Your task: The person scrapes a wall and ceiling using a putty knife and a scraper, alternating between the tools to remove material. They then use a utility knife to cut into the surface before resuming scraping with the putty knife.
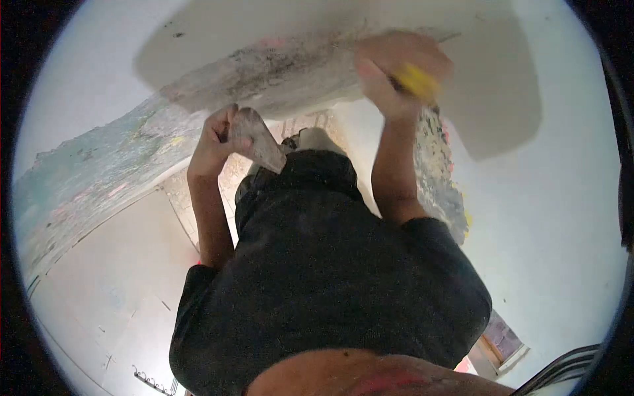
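My left hand [218,142] is closed on a flat, greyish plate-like tool [257,142], its pointed end tilted down toward my waist. Up at the wall, my right hand [396,76] is wrapped round a tool with a yellow handle [417,82]; both are blurred, and the tool's working end cannot be made out. Behind and above my hands runs a rough, grey-green stripped patch [257,72] of the wall, with pinkish and dark marks.
Pale wall surface [528,198] extends to the right, with a rough, speckled strip [436,165] beside my right forearm. A light panel [119,270] is at the lower left. Dark cables [561,369] and a framed opening [502,343] show at the lower right.
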`<state>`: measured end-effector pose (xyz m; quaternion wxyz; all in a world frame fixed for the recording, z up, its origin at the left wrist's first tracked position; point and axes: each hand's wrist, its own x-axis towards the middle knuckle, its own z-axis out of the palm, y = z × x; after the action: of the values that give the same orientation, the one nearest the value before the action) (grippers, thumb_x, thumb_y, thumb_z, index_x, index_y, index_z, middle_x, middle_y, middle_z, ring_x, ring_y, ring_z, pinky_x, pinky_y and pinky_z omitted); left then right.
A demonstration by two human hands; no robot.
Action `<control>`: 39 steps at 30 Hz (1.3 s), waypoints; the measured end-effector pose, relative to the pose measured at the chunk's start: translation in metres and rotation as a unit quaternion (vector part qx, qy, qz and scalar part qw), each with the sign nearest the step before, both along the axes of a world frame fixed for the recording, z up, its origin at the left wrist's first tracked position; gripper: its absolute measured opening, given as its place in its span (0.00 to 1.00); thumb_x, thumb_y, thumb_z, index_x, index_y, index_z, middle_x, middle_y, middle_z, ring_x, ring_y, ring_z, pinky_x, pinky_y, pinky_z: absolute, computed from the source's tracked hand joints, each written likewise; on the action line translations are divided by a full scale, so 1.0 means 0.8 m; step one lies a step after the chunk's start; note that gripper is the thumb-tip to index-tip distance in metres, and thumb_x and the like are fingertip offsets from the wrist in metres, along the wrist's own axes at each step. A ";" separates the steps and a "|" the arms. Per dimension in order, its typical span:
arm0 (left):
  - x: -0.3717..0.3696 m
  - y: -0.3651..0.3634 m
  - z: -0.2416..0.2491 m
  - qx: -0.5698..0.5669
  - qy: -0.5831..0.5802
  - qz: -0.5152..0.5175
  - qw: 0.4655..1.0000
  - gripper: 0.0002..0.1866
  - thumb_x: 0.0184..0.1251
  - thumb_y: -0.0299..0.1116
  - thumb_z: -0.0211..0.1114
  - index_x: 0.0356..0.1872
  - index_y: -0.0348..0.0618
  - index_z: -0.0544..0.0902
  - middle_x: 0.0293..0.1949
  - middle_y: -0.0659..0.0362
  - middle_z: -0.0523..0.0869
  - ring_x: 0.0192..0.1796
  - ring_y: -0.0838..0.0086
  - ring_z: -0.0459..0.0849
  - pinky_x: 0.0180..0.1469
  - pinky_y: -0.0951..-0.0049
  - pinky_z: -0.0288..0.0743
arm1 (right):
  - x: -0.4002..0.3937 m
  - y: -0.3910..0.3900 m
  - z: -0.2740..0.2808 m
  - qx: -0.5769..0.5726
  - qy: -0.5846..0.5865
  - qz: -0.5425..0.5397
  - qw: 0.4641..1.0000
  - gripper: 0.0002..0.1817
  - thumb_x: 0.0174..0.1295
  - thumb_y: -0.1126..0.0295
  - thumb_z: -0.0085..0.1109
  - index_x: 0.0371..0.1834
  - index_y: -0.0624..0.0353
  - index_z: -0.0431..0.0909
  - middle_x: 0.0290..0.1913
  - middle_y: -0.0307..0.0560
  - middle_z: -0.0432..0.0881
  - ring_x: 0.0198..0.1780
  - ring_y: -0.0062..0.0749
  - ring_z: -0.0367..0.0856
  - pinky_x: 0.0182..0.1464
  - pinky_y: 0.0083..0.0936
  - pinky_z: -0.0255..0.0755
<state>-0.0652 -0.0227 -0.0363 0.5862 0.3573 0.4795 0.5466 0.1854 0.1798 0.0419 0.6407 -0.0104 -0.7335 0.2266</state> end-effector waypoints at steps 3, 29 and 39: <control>-0.001 -0.012 -0.004 -0.010 0.015 0.002 1.000 0.23 0.44 0.34 0.82 0.34 0.47 0.74 0.32 0.69 0.78 0.36 0.82 0.77 0.42 0.79 0.71 | 0.022 -0.013 0.049 -0.004 0.054 0.075 0.996 0.11 0.44 0.74 0.70 0.29 0.58 0.78 0.18 0.41 0.78 0.18 0.31 0.76 0.24 0.26 0.74; 0.013 -0.006 0.004 0.033 0.010 0.034 0.999 0.21 0.44 0.37 0.82 0.32 0.47 0.75 0.31 0.69 0.78 0.35 0.81 0.77 0.41 0.78 0.71 | 0.020 -0.007 0.127 -0.045 -0.020 0.232 0.972 0.06 0.57 0.83 0.52 0.27 0.59 0.72 0.15 0.40 0.67 0.14 0.22 0.63 0.18 0.26 0.61; 0.021 -0.014 0.019 0.051 -0.006 0.026 0.998 0.22 0.48 0.26 0.78 0.24 0.50 0.66 0.25 0.72 0.68 0.31 0.85 0.66 0.37 0.83 0.61 | 0.029 -0.001 0.149 0.009 -0.105 0.208 0.973 0.10 0.49 0.75 0.68 0.31 0.59 0.75 0.27 0.40 0.77 0.28 0.27 0.77 0.34 0.25 0.76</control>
<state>-0.0481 -0.0342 -0.0212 0.5551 0.3711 0.4567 0.5878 0.2086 0.1790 0.1607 0.4994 0.1240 -0.7845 0.3461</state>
